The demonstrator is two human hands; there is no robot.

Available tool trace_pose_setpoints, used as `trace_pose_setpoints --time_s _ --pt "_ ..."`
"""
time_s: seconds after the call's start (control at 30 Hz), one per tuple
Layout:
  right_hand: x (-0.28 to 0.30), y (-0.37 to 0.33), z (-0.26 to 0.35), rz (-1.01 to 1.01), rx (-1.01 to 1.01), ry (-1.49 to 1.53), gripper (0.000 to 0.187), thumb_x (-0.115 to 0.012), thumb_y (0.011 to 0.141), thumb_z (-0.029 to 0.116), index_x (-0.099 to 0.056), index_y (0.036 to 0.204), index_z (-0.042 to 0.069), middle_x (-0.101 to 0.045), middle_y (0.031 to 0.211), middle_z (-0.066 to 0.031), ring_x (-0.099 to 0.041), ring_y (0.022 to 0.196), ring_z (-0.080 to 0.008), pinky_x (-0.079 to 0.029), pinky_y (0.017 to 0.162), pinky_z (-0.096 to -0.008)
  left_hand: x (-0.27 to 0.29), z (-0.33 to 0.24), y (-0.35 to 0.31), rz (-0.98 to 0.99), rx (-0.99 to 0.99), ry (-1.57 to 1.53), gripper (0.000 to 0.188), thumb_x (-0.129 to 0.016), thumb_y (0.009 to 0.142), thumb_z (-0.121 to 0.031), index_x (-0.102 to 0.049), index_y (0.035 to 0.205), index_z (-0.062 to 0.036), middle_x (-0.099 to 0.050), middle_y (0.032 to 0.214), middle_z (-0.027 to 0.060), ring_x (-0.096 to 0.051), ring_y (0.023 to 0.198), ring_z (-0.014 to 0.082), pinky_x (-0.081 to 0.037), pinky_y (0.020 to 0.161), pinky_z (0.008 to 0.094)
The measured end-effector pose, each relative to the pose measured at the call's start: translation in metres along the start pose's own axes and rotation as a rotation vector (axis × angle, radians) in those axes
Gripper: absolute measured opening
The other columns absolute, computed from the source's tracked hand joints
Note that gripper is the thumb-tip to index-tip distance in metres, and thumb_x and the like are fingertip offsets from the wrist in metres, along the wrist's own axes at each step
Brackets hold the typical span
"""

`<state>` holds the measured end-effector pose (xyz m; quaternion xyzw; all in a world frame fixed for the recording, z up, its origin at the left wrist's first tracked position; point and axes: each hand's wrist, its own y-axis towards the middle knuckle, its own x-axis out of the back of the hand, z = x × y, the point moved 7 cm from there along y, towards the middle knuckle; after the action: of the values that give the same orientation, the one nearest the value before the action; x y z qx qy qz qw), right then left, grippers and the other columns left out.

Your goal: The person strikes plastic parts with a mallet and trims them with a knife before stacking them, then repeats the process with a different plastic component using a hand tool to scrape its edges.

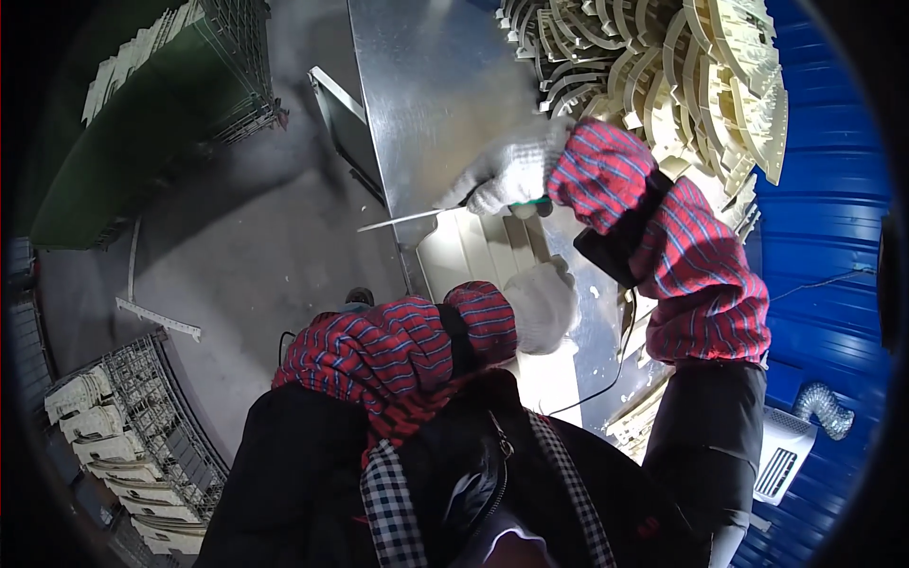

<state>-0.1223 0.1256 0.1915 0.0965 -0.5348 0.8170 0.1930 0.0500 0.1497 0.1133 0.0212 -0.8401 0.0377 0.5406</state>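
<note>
A cream moulded plastic panel (478, 251) with raised ribs lies on the metal table, by its left edge. My left hand (542, 308), in a white knit glove, grips the panel's near right side; its fingertips are partly hidden. Above the panel's far edge is my right hand (507, 175), gloved alike and closed round a tool with a green handle (530, 203). The tool's long thin pale blade (402, 221) points left, past the table edge. Its exact kind is unclear.
Curved cream plastic parts (653, 66) are piled at the far right of the metal table (417, 95). A thin black cable (606, 388) runs near my right forearm. Wire cages (161, 417) with cream parts stand on the floor to the left. A blue wall (824, 189) rises at right.
</note>
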Motion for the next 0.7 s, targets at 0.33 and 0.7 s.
trace_pose_setpoints --time_s 0.33,0.7 --pt "-0.089 -0.055 -0.101 -0.425 -0.473 0.309 0.043 -0.053 0.105 0.035 -0.056 0.136 0.006 -0.069 0.082 -0.0074 -0.066 0.067 -0.0176 -0.053 0.054 -0.0309 0.038 -0.001 -0.013 0.086 -0.137 -0.247 0.044 -0.069 0.082 -0.045 -0.077 0.089 -0.0024 -0.070 0.080 0.0177 -0.070 0.085 0.0338 -0.056 0.082 0.0434" --pt "-0.057 -0.024 -0.042 -0.654 -0.046 -0.431 0.040 -0.040 0.106 0.027 -0.047 0.144 0.015 -0.069 0.089 -0.0166 -0.070 0.071 -0.0268 -0.058 0.060 -0.0379 0.033 -0.003 -0.015 -0.144 -0.208 -0.298 0.045 -0.068 0.080 -0.045 -0.077 0.085 -0.0017 -0.070 0.079 0.0167 -0.069 0.083 0.0355 -0.056 0.082 0.0435"
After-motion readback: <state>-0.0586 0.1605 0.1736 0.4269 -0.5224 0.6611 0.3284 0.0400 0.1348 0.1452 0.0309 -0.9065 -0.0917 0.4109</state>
